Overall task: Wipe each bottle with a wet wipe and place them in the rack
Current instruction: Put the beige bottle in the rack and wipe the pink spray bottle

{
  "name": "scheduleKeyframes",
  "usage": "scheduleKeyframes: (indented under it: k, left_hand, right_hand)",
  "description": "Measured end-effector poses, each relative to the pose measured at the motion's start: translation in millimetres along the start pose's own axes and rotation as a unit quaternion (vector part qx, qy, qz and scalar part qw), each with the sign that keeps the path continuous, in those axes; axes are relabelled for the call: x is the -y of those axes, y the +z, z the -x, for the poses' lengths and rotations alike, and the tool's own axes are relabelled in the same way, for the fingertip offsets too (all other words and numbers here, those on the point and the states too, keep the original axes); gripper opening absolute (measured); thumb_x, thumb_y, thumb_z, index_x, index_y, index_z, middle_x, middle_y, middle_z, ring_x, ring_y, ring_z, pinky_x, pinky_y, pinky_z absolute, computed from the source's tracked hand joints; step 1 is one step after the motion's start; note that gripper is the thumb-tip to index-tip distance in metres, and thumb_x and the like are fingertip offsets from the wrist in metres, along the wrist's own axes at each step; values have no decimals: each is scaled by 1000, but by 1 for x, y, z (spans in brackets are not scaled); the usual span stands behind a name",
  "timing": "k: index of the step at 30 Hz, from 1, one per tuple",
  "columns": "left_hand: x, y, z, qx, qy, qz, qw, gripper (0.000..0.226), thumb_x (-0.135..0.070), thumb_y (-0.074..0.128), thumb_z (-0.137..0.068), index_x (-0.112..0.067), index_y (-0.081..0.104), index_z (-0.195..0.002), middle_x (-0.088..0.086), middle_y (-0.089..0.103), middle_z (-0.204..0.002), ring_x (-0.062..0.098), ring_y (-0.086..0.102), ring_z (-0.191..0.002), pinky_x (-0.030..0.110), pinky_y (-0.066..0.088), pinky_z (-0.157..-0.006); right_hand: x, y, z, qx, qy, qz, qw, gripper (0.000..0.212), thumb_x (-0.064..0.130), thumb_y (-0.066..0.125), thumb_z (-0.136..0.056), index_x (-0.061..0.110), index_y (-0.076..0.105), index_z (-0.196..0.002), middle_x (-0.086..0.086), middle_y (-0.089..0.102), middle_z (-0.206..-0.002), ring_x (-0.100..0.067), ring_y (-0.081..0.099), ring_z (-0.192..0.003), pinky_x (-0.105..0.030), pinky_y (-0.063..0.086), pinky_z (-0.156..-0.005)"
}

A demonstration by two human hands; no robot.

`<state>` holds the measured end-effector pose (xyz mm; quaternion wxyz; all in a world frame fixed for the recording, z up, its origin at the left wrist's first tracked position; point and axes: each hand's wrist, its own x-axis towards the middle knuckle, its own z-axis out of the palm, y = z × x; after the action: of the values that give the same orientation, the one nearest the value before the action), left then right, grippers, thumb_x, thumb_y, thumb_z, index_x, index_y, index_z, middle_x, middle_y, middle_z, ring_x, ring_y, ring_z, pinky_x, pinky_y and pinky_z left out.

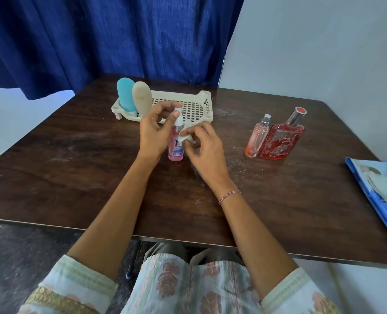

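The pink spray bottle (175, 143) is upright near the middle of the surface (74, 177); whether its base rests on the wood or hangs just above it cannot be told. The left hand (154, 130) grips it at the white spray top, fingers and thumb curled round the neck. The right hand (202, 147) pinches a crumpled wet wipe (185, 137) against the bottle's right side, over the label. The two hands are close together, with only the bottle and wipe between them, and a bracelet (230, 196) circles the right wrist.

Just behind the hands lies the cream rack (202, 103), near the far edge of the surface. A blue bottle (126, 95) and a beige bottle (142, 98) stand side by side at its left end, caps down; the rest of its perforated floor is bare.

To the right, well apart from the hands, a slim bottle (257, 138) and a flat red bottle (281, 139) stand touching each other. A blue packet (379, 189) lies at the right edge, partly out of view.

Bare wood stretches left of the hands to the left edge and forward to the near edge. A blue curtain (120, 30) hangs behind the far edge, and a pale wall (324, 41) is on the right
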<state>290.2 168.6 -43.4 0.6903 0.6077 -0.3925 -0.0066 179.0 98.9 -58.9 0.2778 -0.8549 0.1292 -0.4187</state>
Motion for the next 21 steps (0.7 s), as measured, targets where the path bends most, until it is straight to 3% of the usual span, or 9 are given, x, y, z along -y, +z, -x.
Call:
scheduleKeyframes:
  k: [4, 10, 14, 17, 21]
  left_hand:
    - [5, -2, -2, -22, -29, 7, 999, 15, -13, 58, -93, -24, 62, -102, -7, 63, -97, 10, 59, -88, 24, 53, -77]
    - [9, -3, -4, -47, -51, 2, 998, 15, -16, 58, -92, -24, 63, -105, -4, 62, -97, 10, 54, -86, 28, 51, -78]
    - [11, -6, -5, -64, -79, 9, 995, 16, -20, 62, -91, -23, 65, -106, -1, 65, -102, 15, 55, -87, 35, 54, -81]
    - [8, -6, -5, -57, -69, 5, 996, 18, -19, 63, -90, -16, 65, -108, -2, 65, -102, 6, 54, -80, 23, 51, -72]
    - [6, -5, -5, -59, -59, -10, 996, 20, -19, 65, -89, -13, 65, -108, 1, 67, -104, 2, 56, -81, 15, 49, -70]
  right_hand:
    - [-2, 0, 4, 80, 17, 24, 996, 16, 5, 67, -78, 9, 61, -92, 6, 48, -92, -4, 48, -77, -8, 38, -70]
    - [-3, -5, 5, 171, 51, 46, 983, 17, 8, 74, -74, 13, 65, -88, 7, 50, -79, -2, 47, -63, -7, 38, -61]
    - [-7, -7, 2, 145, 128, 30, 981, 17, 12, 78, -72, 15, 70, -87, 13, 49, -69, -1, 45, -58, -7, 37, -57]
    - [-9, -9, 1, 124, 191, -27, 973, 16, 11, 78, -73, 19, 69, -83, 13, 55, -67, -3, 48, -58, -5, 39, -56]
    - [-4, -4, 3, 98, 172, -26, 980, 19, 13, 80, -71, 20, 66, -81, 2, 61, -78, -3, 51, -59, -5, 41, -58]
